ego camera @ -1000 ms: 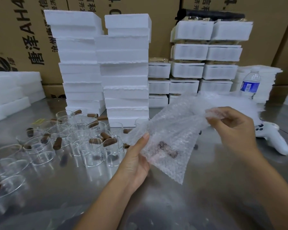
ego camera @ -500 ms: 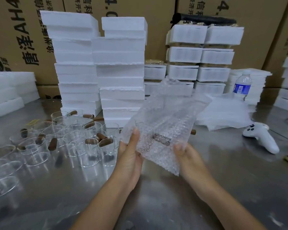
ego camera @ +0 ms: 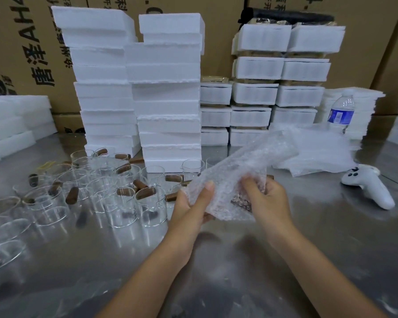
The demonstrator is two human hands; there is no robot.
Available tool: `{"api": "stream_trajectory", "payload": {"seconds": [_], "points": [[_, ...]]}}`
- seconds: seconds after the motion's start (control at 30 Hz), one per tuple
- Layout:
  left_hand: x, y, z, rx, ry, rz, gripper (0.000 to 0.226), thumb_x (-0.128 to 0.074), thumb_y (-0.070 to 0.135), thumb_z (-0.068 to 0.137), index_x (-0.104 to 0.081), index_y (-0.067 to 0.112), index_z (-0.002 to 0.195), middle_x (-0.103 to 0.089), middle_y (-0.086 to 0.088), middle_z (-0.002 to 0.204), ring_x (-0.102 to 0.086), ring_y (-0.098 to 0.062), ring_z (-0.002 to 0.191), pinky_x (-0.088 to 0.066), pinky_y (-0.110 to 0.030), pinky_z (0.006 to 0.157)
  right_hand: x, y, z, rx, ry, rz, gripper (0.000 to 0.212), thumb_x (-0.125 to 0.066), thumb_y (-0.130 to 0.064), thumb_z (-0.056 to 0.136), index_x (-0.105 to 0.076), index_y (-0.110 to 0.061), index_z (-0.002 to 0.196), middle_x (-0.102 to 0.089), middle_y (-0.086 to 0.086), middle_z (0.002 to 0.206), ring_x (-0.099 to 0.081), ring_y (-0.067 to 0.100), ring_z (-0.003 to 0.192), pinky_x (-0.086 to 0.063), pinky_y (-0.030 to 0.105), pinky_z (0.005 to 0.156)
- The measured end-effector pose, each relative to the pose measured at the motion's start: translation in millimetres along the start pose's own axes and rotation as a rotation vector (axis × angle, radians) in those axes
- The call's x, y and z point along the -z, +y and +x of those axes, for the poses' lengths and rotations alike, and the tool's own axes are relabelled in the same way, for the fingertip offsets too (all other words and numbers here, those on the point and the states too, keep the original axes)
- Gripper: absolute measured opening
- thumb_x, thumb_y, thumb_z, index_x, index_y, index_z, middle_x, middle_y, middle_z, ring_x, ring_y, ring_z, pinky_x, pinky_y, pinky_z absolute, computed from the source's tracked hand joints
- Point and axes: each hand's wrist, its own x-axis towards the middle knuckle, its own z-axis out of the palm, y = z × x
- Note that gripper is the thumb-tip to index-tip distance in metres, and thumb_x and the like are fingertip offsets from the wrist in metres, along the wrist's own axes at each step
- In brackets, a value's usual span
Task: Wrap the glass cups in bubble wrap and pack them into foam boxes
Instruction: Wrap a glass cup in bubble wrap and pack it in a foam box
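Above the middle of the stainless-steel table (ego camera: 216,276), a bubble-wrap bundle (ego camera: 237,175) is held off the surface, slanting up and to the right. It is translucent, pebbled and crumpled, and a dark brownish shape shows through its lower end; what it covers cannot be made out. The left hand (ego camera: 191,210) grips the lower left edge, thumb on the near face. The right hand (ego camera: 268,198) has its fingers curled round the lower right part. Clear cylindrical glass cups (ego camera: 147,207) with brown stub handles crowd the table to the left. Behind them rise rough-edged white foam boxes (ego camera: 168,92). Loose bubble-wrap sheets (ego camera: 319,152), a water bottle (ego camera: 341,113) and a white controller (ego camera: 368,184) lie to the right. Bare, scuffed metal spreads beneath the forearms.
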Motion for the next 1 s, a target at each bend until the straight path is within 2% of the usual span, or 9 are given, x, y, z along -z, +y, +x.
{"api": "stream_trajectory", "payload": {"seconds": [0.23,0.37,0.47,0.53,0.7,0.77,0.83,0.9,1.0], "points": [[1,5,-3,-0.103,-0.123,0.422,0.061,-0.072,0.047,0.059,-0.045,0.024,0.109,-0.064,0.011,0.095,-0.062,0.011,0.074,-0.047,-0.008,0.056,13,6,6,0.04,0.032,-0.116,0.036,-0.061,0.005,0.083,-0.053,-0.016,0.055,-0.052,-0.014,0.046,-0.048,-0.001,0.042,-0.044,0.013,0.047],[2,3,-5,-0.154,-0.211,0.53,0.06,-0.082,0.037,0.066,-0.045,0.045,0.113,-0.056,0.03,0.109,-0.053,0.018,0.099,-0.044,-0.003,0.073,15,6,4,0.124,0.002,-0.155,0.033,-0.066,0.007,0.072,-0.066,-0.026,0.078,-0.071,-0.008,0.086,-0.068,0.006,0.084,-0.053,0.019,0.065],[4,1,-5,-0.146,-0.266,0.606,0.048,-0.079,0.039,0.071,-0.051,0.045,0.11,-0.057,0.02,0.117,-0.051,0.009,0.111,-0.042,-0.011,0.091,15,3,-4,0.181,-0.054,-0.237,0.034,-0.064,-0.007,0.066,-0.069,-0.039,0.076,-0.07,-0.017,0.078,-0.065,-0.001,0.075,-0.05,0.017,0.058],[4,-1,-6,-0.131,-0.294,0.587,0.048,-0.077,0.029,0.073,-0.053,0.029,0.114,-0.064,0.012,0.111,-0.06,-0.004,0.105,-0.049,-0.019,0.086,11,-1,-10,0.201,-0.134,-0.287,0.022,-0.055,-0.017,0.069,-0.069,-0.032,0.076,-0.07,-0.012,0.077,-0.065,0.002,0.074,-0.051,0.024,0.061],[0,0,-8,-0.215,-0.228,0.561,0.057,-0.081,0.021,0.073,-0.05,0.029,0.12,-0.06,0.032,0.11,-0.056,0.013,0.104,-0.04,-0.002,0.079,10,-3,-17,0.27,-0.309,-0.363,0.028,-0.035,-0.015,0.09,-0.058,0.0,0.093,-0.059,0.015,0.099,-0.055,0.032,0.097,-0.045,0.055,0.085],[-1,1,-10,-0.266,-0.193,0.593,0.068,-0.082,0.033,0.069,-0.044,0.035,0.125,-0.054,0.037,0.114,-0.05,0.016,0.109,-0.038,0.0,0.081,13,0,-13,0.243,-0.298,-0.411,0.023,-0.041,-0.013,0.093,-0.058,0.003,0.096,-0.057,0.014,0.101,-0.051,0.029,0.102,-0.044,0.05,0.089],[-1,2,-11,-0.302,-0.195,0.62,0.069,-0.079,0.035,0.068,-0.04,0.039,0.125,-0.051,0.039,0.116,-0.048,0.017,0.109,-0.037,0.002,0.081,12,-2,-11,0.207,-0.329,-0.466,0.011,-0.056,-0.011,0.089,-0.065,-0.01,0.094,-0.057,0.009,0.107,-0.05,0.023,0.108,-0.045,0.042,0.093],[-2,3,-12,-0.338,-0.209,0.64,0.064,-0.078,0.036,0.069,-0.041,0.043,0.122,-0.052,0.037,0.117,-0.049,0.017,0.11,-0.036,0.002,0.082,11,-5,-10,0.112,-0.336,-0.418,0.02,-0.063,-0.004,0.084,-0.063,-0.023,0.088,-0.056,0.012,0.112,-0.053,0.025,0.111,-0.047,0.035,0.094],[-3,4,-14,-0.389,-0.199,0.736,0.058,-0.068,0.049,0.071,-0.038,0.063,0.118,-0.053,0.023,0.124,-0.048,0.008,0.117,-0.036,-0.006,0.091,14,-5,-8,-0.006,-0.29,-0.303,0.025,-0.069,0.002,0.078,-0.062,-0.014,0.094,-0.056,0.012,0.114,-0.06,0.021,0.101,-0.049,0.026,0.087]]}}
